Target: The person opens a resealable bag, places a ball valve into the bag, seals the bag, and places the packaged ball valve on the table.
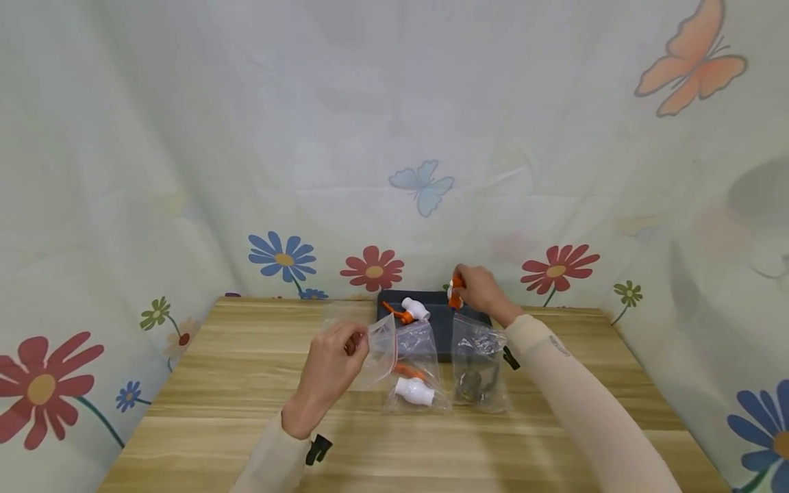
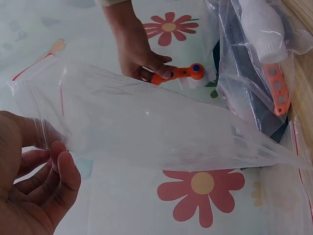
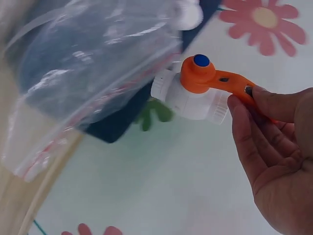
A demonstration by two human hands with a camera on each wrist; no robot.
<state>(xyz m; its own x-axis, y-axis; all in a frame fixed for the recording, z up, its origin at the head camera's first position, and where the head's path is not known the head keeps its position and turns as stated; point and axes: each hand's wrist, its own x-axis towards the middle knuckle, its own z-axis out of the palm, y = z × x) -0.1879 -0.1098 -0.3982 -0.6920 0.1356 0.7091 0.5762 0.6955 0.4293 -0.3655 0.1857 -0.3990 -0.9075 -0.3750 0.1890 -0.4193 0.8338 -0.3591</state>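
My left hand [image 1: 333, 363] pinches the top edge of a clear zip-lock bag [image 2: 137, 122] with a red seal line; no contents show inside it. Above the tray's back right part, my right hand [image 1: 483, 291] holds a white plastic ball valve [image 3: 190, 100] by its orange lever [image 3: 225, 81], between thumb and fingers. The valve's body hangs free of the fingers, and a blue cap tops the lever's pivot. Another white valve [image 1: 416, 309] with an orange lever lies at the tray's left side. In front of it, a bagged valve [image 1: 414, 391] rests on the table.
The dark tray [image 1: 442, 346] stands at the back of the wooden table [image 1: 259, 390]. Right of the bagged valve lies a clear bag [image 1: 477, 390] with dark greyish parts, too dim to identify. A flower-printed curtain [image 1: 333, 171] hangs behind the table.
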